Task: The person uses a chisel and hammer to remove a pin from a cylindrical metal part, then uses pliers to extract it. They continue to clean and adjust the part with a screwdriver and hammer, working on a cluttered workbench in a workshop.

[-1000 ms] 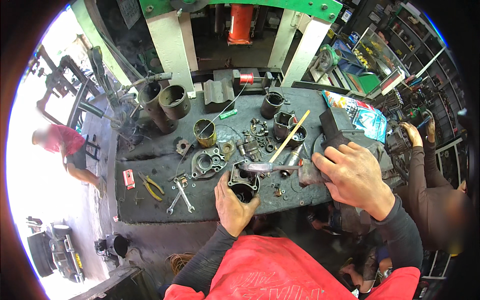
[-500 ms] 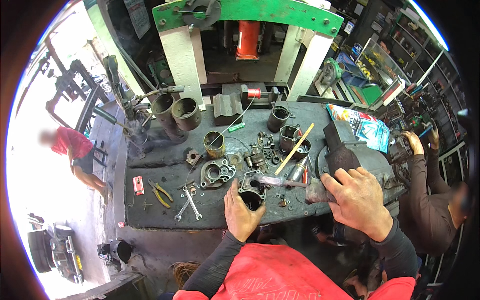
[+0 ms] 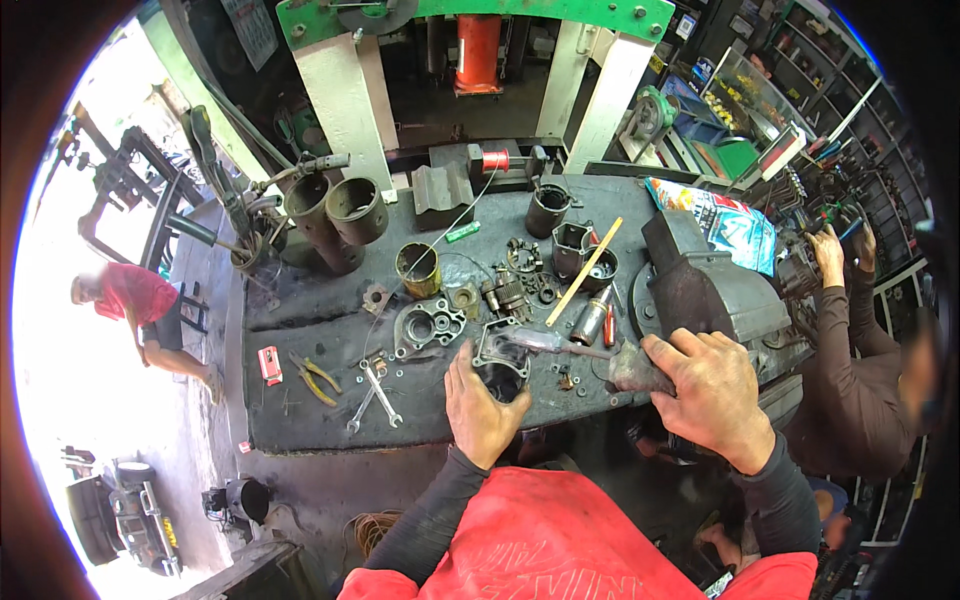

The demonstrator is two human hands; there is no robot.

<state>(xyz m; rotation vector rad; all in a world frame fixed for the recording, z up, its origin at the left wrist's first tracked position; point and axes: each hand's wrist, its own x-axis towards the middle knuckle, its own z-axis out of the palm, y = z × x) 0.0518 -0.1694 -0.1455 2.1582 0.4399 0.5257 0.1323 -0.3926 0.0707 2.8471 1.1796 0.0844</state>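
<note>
My left hand [image 3: 480,410] grips a metal housing [image 3: 500,365] with a bolted flange and dark round opening at the bench's front. My right hand [image 3: 705,395] is closed on the grey handle [image 3: 632,368] of a tool with a metal shank and silvery head [image 3: 540,340] lying across the housing's top. Around them lie a flanged casting [image 3: 428,325], gear parts [image 3: 505,295], a yellow wooden stick [image 3: 585,270], a silver cylinder [image 3: 592,318], crossed wrenches [image 3: 375,398], yellow-handled pliers [image 3: 315,380] and a yellowish can [image 3: 418,270] with a wire over it.
The dark bench [image 3: 290,430] backs onto a green-and-white press [image 3: 605,100]. Tall steel cylinders [image 3: 355,210] stand back left. A large vise [image 3: 700,290] and blue-white bag [image 3: 730,235] sit right. A co-worker [image 3: 860,380] handles machinery at right; a person in red [image 3: 145,310] is outside left.
My hands keep their grips; the tool's head has shifted slightly over the housing. The person at left has moved a little, and the co-worker's hands at right have shifted.
</note>
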